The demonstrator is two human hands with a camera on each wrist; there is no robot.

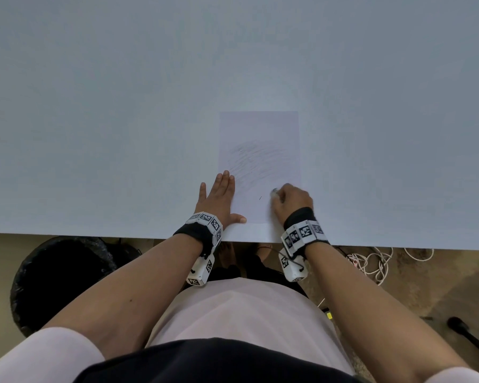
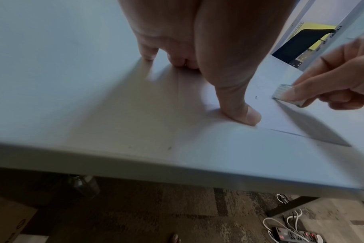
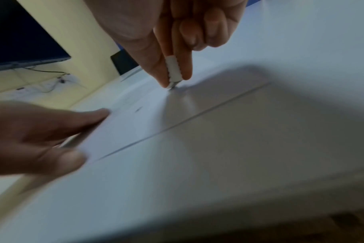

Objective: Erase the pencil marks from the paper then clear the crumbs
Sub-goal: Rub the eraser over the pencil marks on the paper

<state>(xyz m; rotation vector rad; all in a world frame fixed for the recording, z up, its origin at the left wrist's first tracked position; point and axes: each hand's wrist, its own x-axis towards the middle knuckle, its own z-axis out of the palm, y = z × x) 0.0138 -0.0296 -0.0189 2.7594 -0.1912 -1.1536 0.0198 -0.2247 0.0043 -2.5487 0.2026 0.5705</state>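
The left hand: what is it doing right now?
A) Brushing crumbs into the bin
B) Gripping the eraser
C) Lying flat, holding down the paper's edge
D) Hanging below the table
C: the left hand lies open-fingered on the left edge of the paper, while the right hand pinches the eraser.

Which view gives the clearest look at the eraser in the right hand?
The right wrist view: the eraser shows as a white block pinched between the fingers, tip on the paper. The left wrist view shows it edge-on at the frame's right. In the head view the right hand hides most of it.
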